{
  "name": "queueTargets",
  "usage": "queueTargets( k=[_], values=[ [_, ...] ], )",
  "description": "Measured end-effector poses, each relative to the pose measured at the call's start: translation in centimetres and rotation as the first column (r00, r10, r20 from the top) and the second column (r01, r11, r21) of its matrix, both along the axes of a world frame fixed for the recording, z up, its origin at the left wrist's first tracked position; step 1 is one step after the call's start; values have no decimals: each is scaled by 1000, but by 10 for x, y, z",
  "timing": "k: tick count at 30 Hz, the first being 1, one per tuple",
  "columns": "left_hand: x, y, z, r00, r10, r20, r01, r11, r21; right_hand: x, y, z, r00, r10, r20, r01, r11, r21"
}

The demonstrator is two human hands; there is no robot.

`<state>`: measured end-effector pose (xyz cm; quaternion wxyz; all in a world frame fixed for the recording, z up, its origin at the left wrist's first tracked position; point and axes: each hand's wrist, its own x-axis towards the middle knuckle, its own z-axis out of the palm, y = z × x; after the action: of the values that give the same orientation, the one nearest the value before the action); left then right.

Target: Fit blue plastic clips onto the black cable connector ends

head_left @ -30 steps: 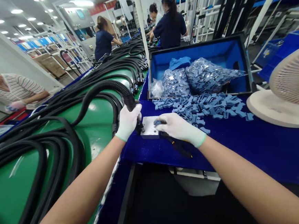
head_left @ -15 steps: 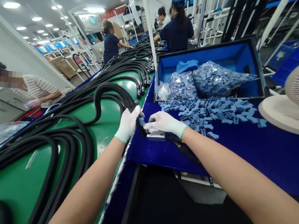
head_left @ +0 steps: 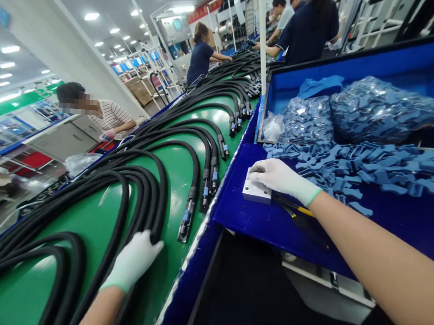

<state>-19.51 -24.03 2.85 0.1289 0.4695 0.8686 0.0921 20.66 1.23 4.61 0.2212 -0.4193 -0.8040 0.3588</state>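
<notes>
My left hand (head_left: 134,260), in a white glove, is closed around a black corrugated hose (head_left: 160,205) on the green surface. Its fingertips are partly hidden behind the hose. Over on the blue table, my right hand (head_left: 281,178), gloved too, has thumb and fingers drawn together at the top of a small silver metal block (head_left: 257,191). Whatever sits between those fingertips is too small to make out. Yellow-and-black handled pliers (head_left: 299,207) lie beside the block. A hose end with a light blue clip (head_left: 187,215) lies between my hands near the table edge.
Loose blue plastic clips (head_left: 352,165) are heaped behind my right hand. A blue bin (head_left: 390,61) holds clear bags of clips (head_left: 378,112). More black hoses (head_left: 126,175) run along the green table (head_left: 174,259). Several co-workers stand farther off, including a person in a striped shirt (head_left: 110,116).
My left hand has let go of the hose end at the block and moved down left to another hose. The released hose lies on the green surface. My right hand stays by the block.
</notes>
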Motion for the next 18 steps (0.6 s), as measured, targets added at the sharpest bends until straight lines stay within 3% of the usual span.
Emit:
queueTargets(
  k=[3,5,6,8,11,14,16,18],
  values=[
    [-16,-59,3,997,15,-72,-37,949,-313,-1,-3,3,999,-21,41,20,1000,24],
    [-24,-75,19,999,0,39,15,917,-399,-6,-15,9,998,-34,46,31,998,61],
    [-26,-74,33,988,-6,153,60,934,-353,-10,-26,12,999,-15,31,14,998,62],
    [-24,-61,66,905,-64,420,115,988,-98,-22,-57,19,992,114,-51,-114,993,-9],
    [-1,-20,117,681,-250,689,91,962,259,-48,-116,25,885,373,-279,-432,881,-194],
    [40,28,148,567,-406,717,13,874,485,-75,-166,23,796,397,-458,-552,786,-278],
    [67,56,154,563,-506,654,-13,785,619,-89,-186,19,761,324,-562,-569,749,-340],
    [89,79,152,604,-579,547,-26,672,740,-95,-193,16,718,218,-661,-592,691,-415]
  ],
)
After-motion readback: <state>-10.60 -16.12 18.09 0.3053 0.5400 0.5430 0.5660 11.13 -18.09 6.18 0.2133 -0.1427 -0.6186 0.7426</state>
